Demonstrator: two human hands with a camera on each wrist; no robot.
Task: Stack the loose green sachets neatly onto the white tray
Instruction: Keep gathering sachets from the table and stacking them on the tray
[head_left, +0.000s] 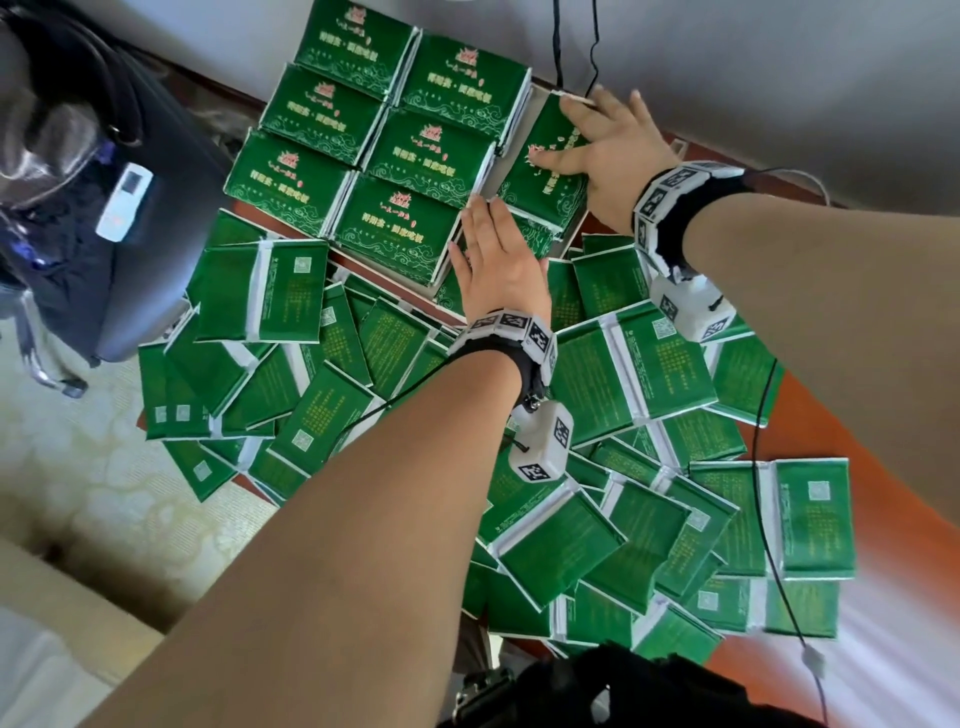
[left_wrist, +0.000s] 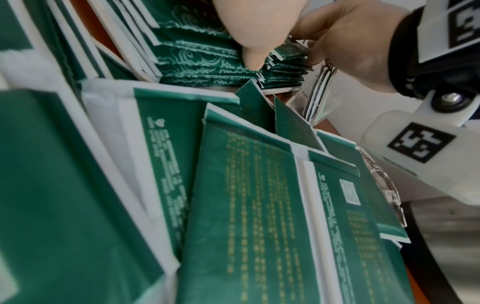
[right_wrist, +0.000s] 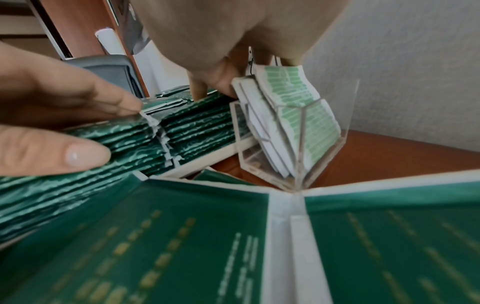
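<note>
Both hands spread flat: right hand (head_left: 608, 150) presses the newest green foil sachet stack (head_left: 545, 176), left hand (head_left: 498, 260) squares its near edge, keeping it tidy.

A furnished room: wooden table (head_left: 831, 415), carpet (head_left: 78, 467), suitcase (head_left: 130, 208)

Reddish-brown wooden surface (head_left: 810, 415) heaped with loose green sachets (head_left: 644, 374), bearing a white tray (head_left: 451, 270) of stacked sachets and a clear plastic holder (right_wrist: 306, 156).
</note>
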